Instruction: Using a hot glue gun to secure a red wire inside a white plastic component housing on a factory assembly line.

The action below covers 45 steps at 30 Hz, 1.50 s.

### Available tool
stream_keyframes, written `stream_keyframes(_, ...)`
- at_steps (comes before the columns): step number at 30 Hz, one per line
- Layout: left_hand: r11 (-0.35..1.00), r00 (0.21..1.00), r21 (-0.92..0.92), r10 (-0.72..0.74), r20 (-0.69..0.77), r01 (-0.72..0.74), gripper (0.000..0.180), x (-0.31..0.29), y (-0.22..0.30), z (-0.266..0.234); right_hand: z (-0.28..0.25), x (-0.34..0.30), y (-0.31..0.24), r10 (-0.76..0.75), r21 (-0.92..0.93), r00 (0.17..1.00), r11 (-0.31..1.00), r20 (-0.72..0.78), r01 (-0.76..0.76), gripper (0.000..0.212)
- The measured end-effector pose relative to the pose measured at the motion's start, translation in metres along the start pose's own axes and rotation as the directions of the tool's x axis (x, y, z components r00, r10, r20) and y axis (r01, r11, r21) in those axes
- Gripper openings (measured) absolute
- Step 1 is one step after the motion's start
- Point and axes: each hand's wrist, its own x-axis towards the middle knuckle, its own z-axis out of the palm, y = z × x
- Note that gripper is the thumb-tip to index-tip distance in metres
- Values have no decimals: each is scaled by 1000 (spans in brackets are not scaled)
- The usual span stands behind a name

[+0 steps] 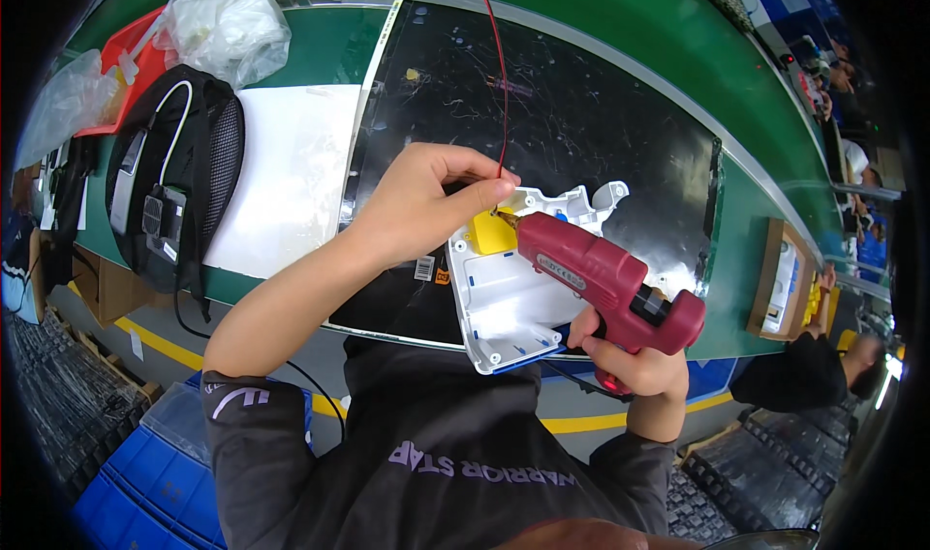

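My right hand (639,364) is wrapped round the handle of a dark red hot glue gun (591,274). The gun's nozzle points left, at a yellow piece (492,233) inside a white plastic housing half (513,293). Thumb and fingers of my left hand (431,194) pinch a thin red-and-black wire (505,85) just above that yellow piece. From the pinch the wire runs away over the far edge of the mat. The housing lies open side up at the table's near edge, with small blue marks inside. Where the wire's lower end meets the housing is partly hidden by my fingers and the nozzle.
A shiny black mat (436,95) covers the middle of the green table. Left of it are a white sheet (281,172), a black mesh bag (225,153) with a cable, a red bin (136,42) and clear plastic bags (225,27). At right, another person's hand touches a cardboard box (762,303).
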Motion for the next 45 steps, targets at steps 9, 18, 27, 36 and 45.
stream_keyframes(9,995,999,-100,27,-43,-32,26,0,-9,4,3,2,3,-70,103,996,992,-62,76,9)
stream_keyframes(18,992,997,-100,75,-16,-76,23,-6,-6,9,1,0,0,-50,111,995,992,-85,60,9)
stream_keyframes(27,983,982,-84,152,-116,-162,30,-15,-11,21,1,-1,-2,-36,198,993,978,-108,57,11)
stream_keyframes(36,984,976,-15,175,-128,-179,30,-16,-10,21,-1,0,-6,1,202,995,979,-96,18,12)
stream_keyframes(45,975,967,-51,208,-149,-217,35,-18,-15,20,1,6,-11,10,204,996,979,-91,8,11)
